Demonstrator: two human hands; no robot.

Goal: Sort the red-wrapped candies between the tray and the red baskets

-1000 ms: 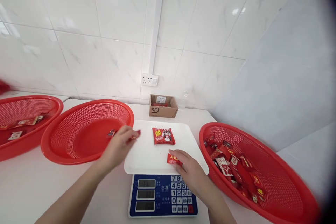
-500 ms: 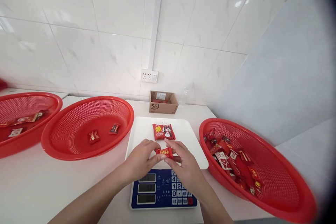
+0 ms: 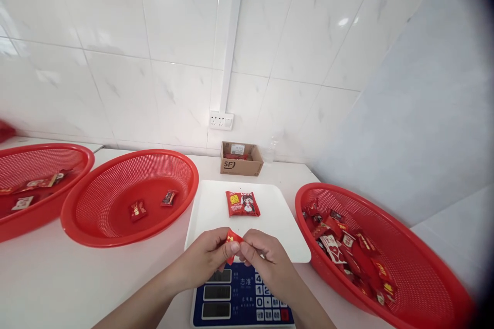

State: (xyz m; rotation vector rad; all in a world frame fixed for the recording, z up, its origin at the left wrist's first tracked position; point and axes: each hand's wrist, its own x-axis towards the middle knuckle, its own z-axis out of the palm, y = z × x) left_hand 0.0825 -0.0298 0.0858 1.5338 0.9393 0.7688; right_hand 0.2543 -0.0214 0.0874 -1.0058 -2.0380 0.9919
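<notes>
"Packet (image 3: 233, 238), the small red one: where is it now?"

"It is between the two hands, above the front edge of the white tray (image 3: 210, 205). One part of it points downward, but fingers cover much of the rest."

"And how is each hand?"

"The left hand (image 3: 210, 252) pinches the packet between thumb and fingers. The right hand (image 3: 264, 254) grips its right end, and the two thumbs come very close. The fingertips behind it I cannot see."

"Then which step do you judge is in hand?"

"I judge it is a two-handed handling of this one packet. Whether its wrapper is whole or torn, I cannot tell."

"What would a next move call for?"

"In my opinion, to carry it away, one hand must first release, while the other pinches gently, because the wrapper seems thin."

"What lies around?"

"On the tray, nearer to its back edge, a larger red packet (image 3: 243, 204) lies flat. From the front edge of the tray comes the blue scale panel (image 3: 247, 313), partly hidden; its displays I cannot read. Beyond the left edge of the tray, the middle basket (image 3: 77, 226) carries two small packets, lying apart. Beyond the right edge, the right basket (image 3: 420, 262) holds many packets. The carton box (image 3: 241, 167) stands near the back edge of the counter (image 3: 46, 277)."
</notes>
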